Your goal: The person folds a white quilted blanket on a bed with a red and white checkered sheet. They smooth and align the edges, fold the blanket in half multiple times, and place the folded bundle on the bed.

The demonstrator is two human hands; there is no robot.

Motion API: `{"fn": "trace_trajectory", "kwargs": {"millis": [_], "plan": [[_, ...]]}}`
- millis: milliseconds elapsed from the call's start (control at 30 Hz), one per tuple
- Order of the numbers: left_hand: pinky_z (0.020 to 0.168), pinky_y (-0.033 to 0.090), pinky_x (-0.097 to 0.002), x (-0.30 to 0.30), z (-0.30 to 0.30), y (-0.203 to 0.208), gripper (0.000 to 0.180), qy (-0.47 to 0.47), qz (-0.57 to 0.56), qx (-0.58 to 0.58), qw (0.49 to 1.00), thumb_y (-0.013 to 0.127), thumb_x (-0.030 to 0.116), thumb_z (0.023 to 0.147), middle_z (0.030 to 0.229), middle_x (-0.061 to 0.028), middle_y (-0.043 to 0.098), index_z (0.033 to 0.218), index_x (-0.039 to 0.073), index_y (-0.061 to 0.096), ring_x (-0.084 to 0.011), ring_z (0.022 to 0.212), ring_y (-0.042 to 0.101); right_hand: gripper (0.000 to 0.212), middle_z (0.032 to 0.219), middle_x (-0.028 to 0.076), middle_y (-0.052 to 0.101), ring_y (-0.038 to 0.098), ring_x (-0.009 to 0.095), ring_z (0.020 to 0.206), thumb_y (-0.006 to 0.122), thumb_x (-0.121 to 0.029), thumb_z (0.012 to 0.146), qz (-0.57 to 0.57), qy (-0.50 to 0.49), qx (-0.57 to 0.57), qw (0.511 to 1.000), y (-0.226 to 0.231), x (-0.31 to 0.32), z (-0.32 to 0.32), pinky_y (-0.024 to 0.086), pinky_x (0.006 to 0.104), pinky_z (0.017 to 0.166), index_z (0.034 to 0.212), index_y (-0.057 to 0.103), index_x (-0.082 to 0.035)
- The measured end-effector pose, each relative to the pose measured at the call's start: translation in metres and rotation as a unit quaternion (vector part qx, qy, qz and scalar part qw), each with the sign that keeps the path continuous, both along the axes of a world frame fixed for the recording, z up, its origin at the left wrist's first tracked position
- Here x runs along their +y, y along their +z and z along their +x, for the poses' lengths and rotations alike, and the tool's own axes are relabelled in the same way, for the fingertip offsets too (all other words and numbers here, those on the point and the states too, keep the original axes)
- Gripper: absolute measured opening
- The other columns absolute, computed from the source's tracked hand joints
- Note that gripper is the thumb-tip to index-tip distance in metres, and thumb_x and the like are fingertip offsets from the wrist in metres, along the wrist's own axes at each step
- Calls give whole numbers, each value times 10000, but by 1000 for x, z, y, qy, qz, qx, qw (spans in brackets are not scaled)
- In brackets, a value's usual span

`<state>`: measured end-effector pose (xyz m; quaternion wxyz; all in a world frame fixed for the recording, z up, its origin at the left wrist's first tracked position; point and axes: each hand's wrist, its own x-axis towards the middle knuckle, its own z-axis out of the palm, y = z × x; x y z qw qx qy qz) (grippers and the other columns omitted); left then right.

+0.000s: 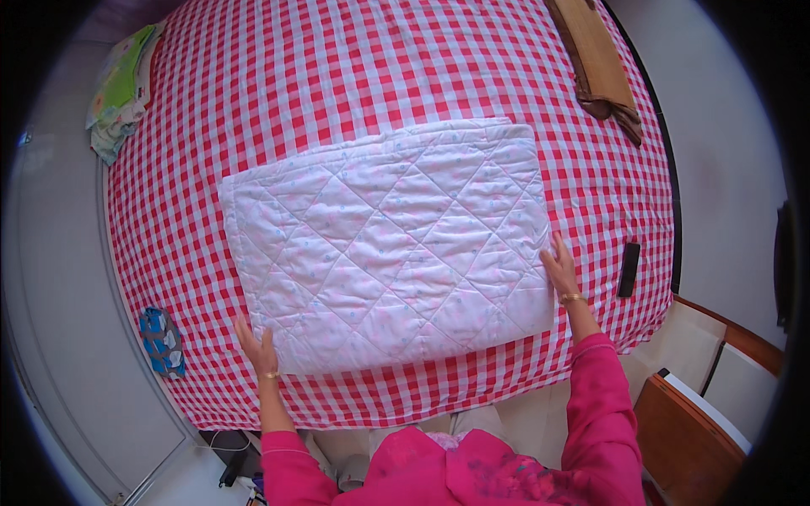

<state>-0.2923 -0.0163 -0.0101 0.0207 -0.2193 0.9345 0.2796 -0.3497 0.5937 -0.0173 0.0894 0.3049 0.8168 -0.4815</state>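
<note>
A white quilted blanket (396, 244) with diamond stitching and a faint pastel print lies folded into a rough rectangle on a red-and-white checked bedspread (287, 76). At its near left corner, my left hand (256, 346) rests against the side edge, thumb apart from the stretched fingers. My right hand (560, 268) is at the blanket's right edge, fingers extended and thumb spread toward the fabric. Neither hand visibly pinches the cloth. A gold-coloured band circles each wrist.
A black phone-like slab (629, 270) lies right of my right hand. Folded brown cloth (599, 63) is at the far right, green patterned fabric (118, 80) at the far left. Blue-grey patterned cloth (162, 341) sits near the left edge. Wooden furniture (688, 438) stands at the lower right.
</note>
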Motion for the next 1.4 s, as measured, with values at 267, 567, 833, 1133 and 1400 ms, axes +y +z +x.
{"fn": "trace_trajectory", "kwargs": {"millis": [267, 567, 833, 1133, 1400], "plan": [[911, 380, -421, 62, 132, -63, 418, 421, 646, 127, 624, 548, 302, 832, 1158, -84, 514, 1159, 53, 468, -265, 1051, 471, 303, 799, 7, 554, 450, 70, 745, 563, -271, 844, -46, -12, -48, 998, -50, 17, 54, 395, 233, 665, 903, 586, 25], [941, 359, -427, 57, 103, -62, 496, 471, 603, 230, 602, 601, 244, 798, 1202, -101, 490, 1206, 14, 440, -272, 1088, 454, 393, 886, 16, 609, 543, 103, 773, 644, -312, 784, -206, -86, -129, 966, -37, 14, 42, 431, 255, 697, 1052, 592, -29], [821, 472, -385, 42, 30, 72, 465, 346, 514, 297, 726, 592, 84, 741, 1108, -119, 536, 1173, -32, 467, -261, 970, 545, 314, 862, 36, 615, 568, 118, 717, 665, -158, 755, -259, -49, -39, 964, 18, -11, 49, 461, 259, 634, 1017, 600, 5], [752, 502, -333, 28, -71, 431, 387, 67, 181, 459, 867, 615, 99, 735, 1002, -158, 588, 1072, -77, 540, -231, 865, 591, 324, 731, 56, 617, 556, 135, 584, 648, -349, 772, -207, 141, -68, 966, 54, -213, 89, 449, 284, 508, 840, 620, -34], [712, 480, -309, 250, -68, 538, 301, -165, -127, 350, 913, 620, 134, 758, 940, -163, 594, 1022, -1, 571, -229, 765, 601, 569, 1026, 105, 531, 571, 153, 702, 525, -280, 866, -464, 258, -142, 835, 107, -344, 119, 493, 269, 560, 1324, 299, -29]]}}
